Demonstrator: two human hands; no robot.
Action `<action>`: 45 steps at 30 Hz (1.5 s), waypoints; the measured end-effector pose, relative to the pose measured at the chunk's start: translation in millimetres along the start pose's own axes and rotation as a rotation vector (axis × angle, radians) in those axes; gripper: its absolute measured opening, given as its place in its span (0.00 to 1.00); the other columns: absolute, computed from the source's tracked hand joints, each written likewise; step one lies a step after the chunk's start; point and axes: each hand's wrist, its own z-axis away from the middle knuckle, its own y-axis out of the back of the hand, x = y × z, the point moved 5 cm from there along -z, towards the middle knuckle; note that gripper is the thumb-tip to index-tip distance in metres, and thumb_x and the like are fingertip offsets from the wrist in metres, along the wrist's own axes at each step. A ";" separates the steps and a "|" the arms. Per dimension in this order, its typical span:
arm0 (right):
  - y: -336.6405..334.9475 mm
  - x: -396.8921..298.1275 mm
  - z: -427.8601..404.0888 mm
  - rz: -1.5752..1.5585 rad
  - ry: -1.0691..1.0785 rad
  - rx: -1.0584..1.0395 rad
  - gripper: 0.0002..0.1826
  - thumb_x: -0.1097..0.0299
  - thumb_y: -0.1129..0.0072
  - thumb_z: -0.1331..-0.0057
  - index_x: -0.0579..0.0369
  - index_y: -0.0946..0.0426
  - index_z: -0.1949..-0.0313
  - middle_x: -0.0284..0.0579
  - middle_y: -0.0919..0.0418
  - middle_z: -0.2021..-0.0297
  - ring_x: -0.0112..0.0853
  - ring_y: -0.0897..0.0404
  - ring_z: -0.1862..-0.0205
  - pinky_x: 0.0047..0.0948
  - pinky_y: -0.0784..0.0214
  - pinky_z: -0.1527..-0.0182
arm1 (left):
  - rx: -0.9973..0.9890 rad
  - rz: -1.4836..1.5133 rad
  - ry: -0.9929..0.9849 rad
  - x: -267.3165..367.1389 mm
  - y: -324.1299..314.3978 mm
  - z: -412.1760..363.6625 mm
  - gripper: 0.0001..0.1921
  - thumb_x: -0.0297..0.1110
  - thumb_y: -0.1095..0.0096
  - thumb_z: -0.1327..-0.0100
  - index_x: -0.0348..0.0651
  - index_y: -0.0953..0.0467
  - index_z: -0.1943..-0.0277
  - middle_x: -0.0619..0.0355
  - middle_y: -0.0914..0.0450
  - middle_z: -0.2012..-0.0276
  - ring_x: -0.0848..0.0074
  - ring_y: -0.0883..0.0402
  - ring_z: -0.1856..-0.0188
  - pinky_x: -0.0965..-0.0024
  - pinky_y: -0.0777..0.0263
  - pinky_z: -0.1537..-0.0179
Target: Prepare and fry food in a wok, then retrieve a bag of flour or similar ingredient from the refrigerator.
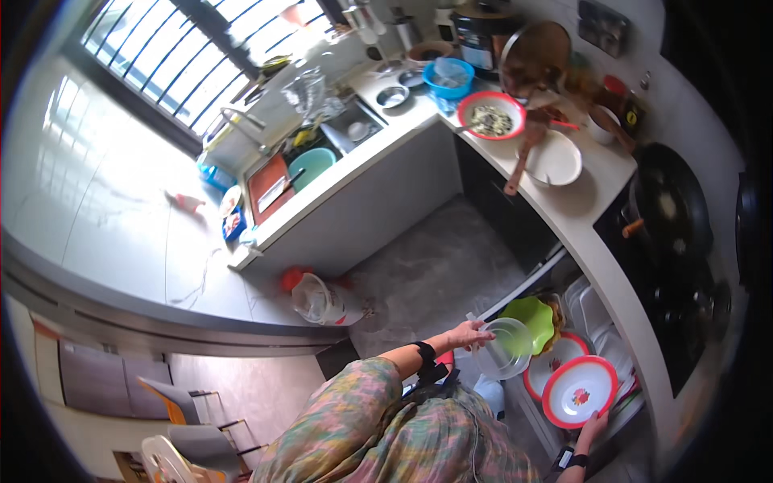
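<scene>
My left hand [470,335] grips the rim of a clear plastic bowl [502,350], held over the edge of an open drawer. Lower right, my right hand [595,425] holds a white enamel plate [580,392] with a red rim and a flower print by its lower edge. Under that plate lies another red-rimmed dish [555,362] in the drawer. A green scalloped bowl [528,323] is behind the clear one. Translucent plastic containers [595,311] fill the drawer's far side.
Above the drawer, the counter holds a white bowl [554,158], a red-rimmed bowl of chopped food [492,116] and a blue basket [448,78]. A black wok [670,202] sits on the stove. A white bin [326,300] stands on the floor by the sink cabinet.
</scene>
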 end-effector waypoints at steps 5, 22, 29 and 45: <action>-4.1 -23.4 -18.8 0.035 -0.027 -0.042 0.20 0.80 0.51 0.40 0.72 0.34 0.47 0.65 0.25 0.53 0.50 0.24 0.52 0.38 0.34 0.49 | 0.064 0.043 -0.029 -0.8 25.3 23.3 0.33 0.57 0.35 0.49 0.45 0.30 0.45 0.58 0.21 0.67 0.75 0.22 0.67 0.72 0.28 0.70; 18.1 -26.8 12.3 -0.057 -0.010 0.022 0.19 0.77 0.49 0.41 0.71 0.32 0.49 0.65 0.24 0.57 0.51 0.24 0.55 0.40 0.33 0.52 | 0.107 0.024 -0.099 6.3 54.7 36.3 0.31 0.58 0.36 0.50 0.43 0.28 0.50 0.57 0.22 0.68 0.73 0.21 0.65 0.70 0.27 0.70; 30.3 -39.9 33.8 0.032 -0.091 0.125 0.19 0.76 0.49 0.41 0.72 0.32 0.51 0.65 0.24 0.59 0.53 0.23 0.56 0.41 0.32 0.54 | 0.086 -0.023 -0.080 -1.9 54.9 33.9 0.32 0.59 0.35 0.50 0.43 0.28 0.50 0.57 0.21 0.66 0.75 0.22 0.65 0.72 0.28 0.70; 37.5 -53.4 49.9 0.053 -0.129 0.177 0.11 0.72 0.47 0.41 0.63 0.30 0.58 0.59 0.21 0.65 0.52 0.21 0.62 0.45 0.30 0.61 | 0.092 -0.032 -0.088 15.2 53.6 34.6 0.30 0.58 0.35 0.49 0.44 0.27 0.52 0.59 0.21 0.66 0.77 0.22 0.66 0.72 0.28 0.70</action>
